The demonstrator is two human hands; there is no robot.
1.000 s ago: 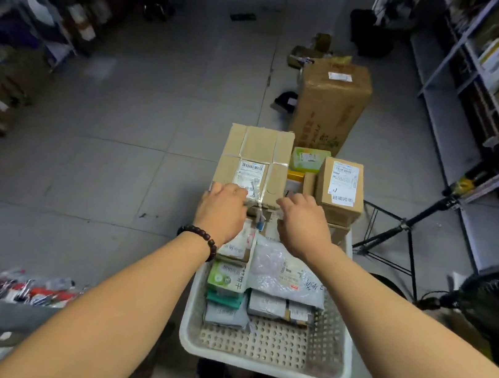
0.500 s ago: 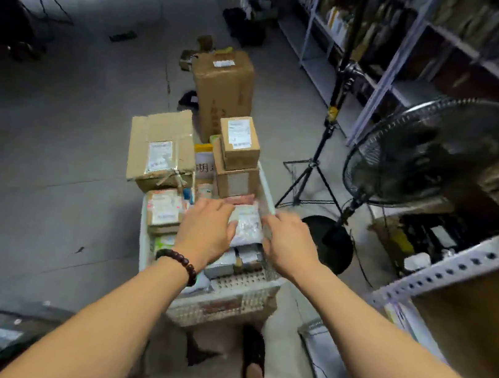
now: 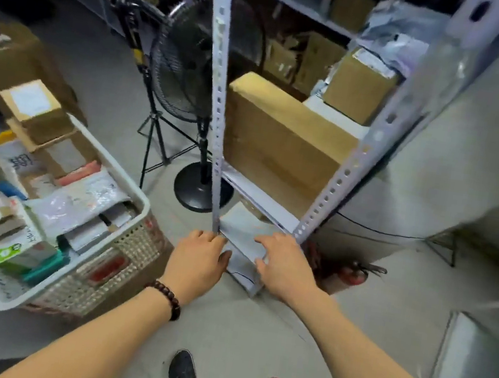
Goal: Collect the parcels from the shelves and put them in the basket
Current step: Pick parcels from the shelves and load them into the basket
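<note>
Flat pale parcel (image 3: 241, 225) lies on the rack's low shelf (image 3: 243, 273), and a big brown box (image 3: 281, 141) stands on the shelf above. Both hands are at the low shelf's edge: left hand (image 3: 199, 259) loosely curled by the post (image 3: 216, 119), right hand (image 3: 281, 268) with fingers spread; contact with the parcel can't be told. Basket (image 3: 110, 159), heaped with parcels, sits on the floor to the left, with a fan (image 3: 183, 59) behind.

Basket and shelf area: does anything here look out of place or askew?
The basket is overfilled: cardboard boxes stack above its rim at the far end. A red fire extinguisher seems to lie on the floor beside the shelf frame.
</note>
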